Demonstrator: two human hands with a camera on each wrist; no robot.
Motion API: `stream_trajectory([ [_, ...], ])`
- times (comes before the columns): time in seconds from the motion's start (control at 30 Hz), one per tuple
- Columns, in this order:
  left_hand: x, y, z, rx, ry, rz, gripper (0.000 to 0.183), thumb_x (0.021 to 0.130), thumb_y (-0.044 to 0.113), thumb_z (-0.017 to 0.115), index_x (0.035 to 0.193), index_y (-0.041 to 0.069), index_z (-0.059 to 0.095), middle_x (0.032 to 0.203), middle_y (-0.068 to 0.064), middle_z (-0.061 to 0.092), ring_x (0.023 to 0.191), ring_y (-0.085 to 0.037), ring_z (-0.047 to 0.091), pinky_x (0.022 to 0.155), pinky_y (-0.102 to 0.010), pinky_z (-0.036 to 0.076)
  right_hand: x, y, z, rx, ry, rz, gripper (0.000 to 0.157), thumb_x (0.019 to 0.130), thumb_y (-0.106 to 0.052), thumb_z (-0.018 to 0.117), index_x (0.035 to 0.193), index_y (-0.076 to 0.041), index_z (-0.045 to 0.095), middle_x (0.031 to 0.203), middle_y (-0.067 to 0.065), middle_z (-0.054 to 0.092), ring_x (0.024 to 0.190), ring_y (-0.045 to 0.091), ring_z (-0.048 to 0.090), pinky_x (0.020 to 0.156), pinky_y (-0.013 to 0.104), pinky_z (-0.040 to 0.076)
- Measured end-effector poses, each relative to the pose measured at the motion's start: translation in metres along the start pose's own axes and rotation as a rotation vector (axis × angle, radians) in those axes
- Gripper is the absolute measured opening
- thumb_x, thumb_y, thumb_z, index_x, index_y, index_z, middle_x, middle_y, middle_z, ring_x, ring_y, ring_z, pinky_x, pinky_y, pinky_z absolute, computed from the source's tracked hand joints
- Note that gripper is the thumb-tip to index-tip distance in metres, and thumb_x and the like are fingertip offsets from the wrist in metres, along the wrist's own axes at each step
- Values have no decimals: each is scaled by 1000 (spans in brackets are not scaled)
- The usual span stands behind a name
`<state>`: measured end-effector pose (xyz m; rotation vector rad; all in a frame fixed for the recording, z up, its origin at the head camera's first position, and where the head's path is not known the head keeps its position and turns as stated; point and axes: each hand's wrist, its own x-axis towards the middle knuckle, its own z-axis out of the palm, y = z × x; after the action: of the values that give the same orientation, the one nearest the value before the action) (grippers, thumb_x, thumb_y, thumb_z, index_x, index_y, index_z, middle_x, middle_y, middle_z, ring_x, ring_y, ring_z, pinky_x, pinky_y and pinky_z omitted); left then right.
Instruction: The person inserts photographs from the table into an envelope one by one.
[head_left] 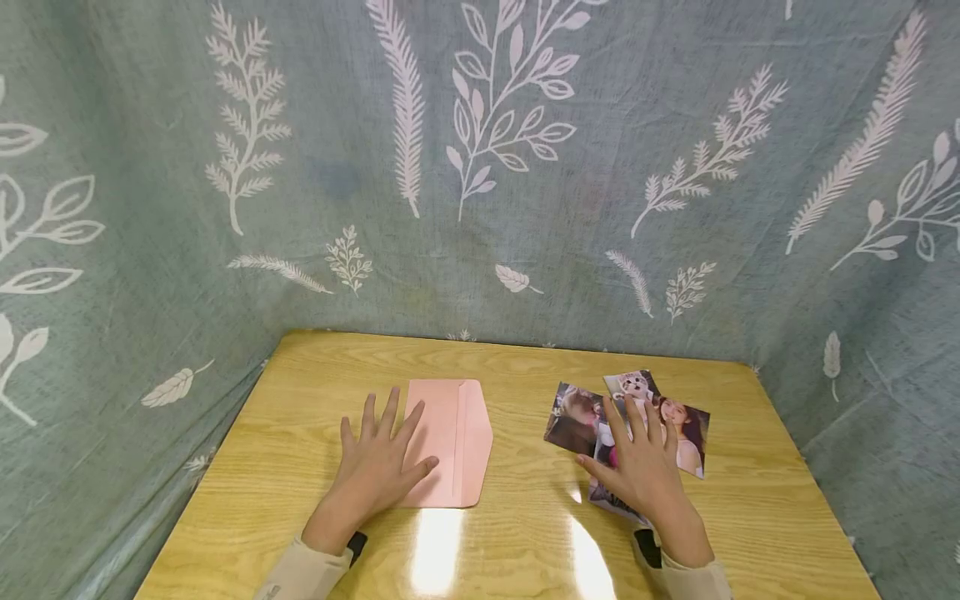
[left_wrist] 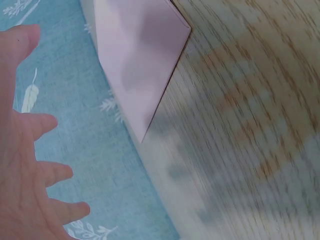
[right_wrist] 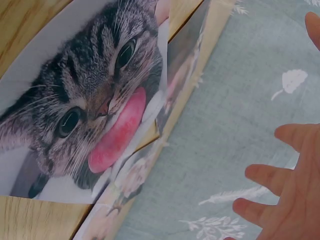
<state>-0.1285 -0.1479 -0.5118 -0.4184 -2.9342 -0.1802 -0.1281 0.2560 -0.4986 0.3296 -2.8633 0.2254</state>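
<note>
My left hand [head_left: 378, 467] hovers with fingers spread over the left part of a pink envelope [head_left: 442, 437], whose flap lies unfolded to the right. In the left wrist view, that hand [left_wrist: 25, 170] is apart from the envelope [left_wrist: 135, 60]. My right hand [head_left: 647, 468], also spread, is above several overlapping photos [head_left: 573, 421] and partly hides them. One photo at the right [head_left: 687, 433] shows a person with long dark hair. The right wrist view has a cat photo [right_wrist: 95, 95] large in front, with the right hand [right_wrist: 290, 195] holding nothing.
A wood-grain table [head_left: 517, 367] carries the envelope and photos. Grey-green curtain cloth [head_left: 315, 183] with white leaf prints hangs behind and along both sides. Bright reflections lie near the table's front. A dark strap [head_left: 357, 546] shows at the left wrist.
</note>
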Motion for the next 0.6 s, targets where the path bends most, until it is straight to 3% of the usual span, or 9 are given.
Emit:
stream_trajectory([
  [0.3, -3, -2, 1, 6, -17, 7, 84, 79, 75, 39, 148, 29, 22, 154, -10, 1, 136, -41, -3, 96, -70, 10, -3, 1, 0, 9, -22, 11, 96, 74, -76, 47, 148, -23, 19, 149, 16, 19, 135, 42, 1, 99, 67, -1],
  [0.6, -5, -3, -1, -68, -26, 11, 84, 81, 68, 47, 147, 21, 24, 152, -16, 6, 135, -41, 6, 102, -59, 20, -1, 3, 1, 32, 21, 14, 91, 77, -71, 49, 146, -16, 26, 145, 20, 26, 131, 46, 15, 98, 66, 6],
])
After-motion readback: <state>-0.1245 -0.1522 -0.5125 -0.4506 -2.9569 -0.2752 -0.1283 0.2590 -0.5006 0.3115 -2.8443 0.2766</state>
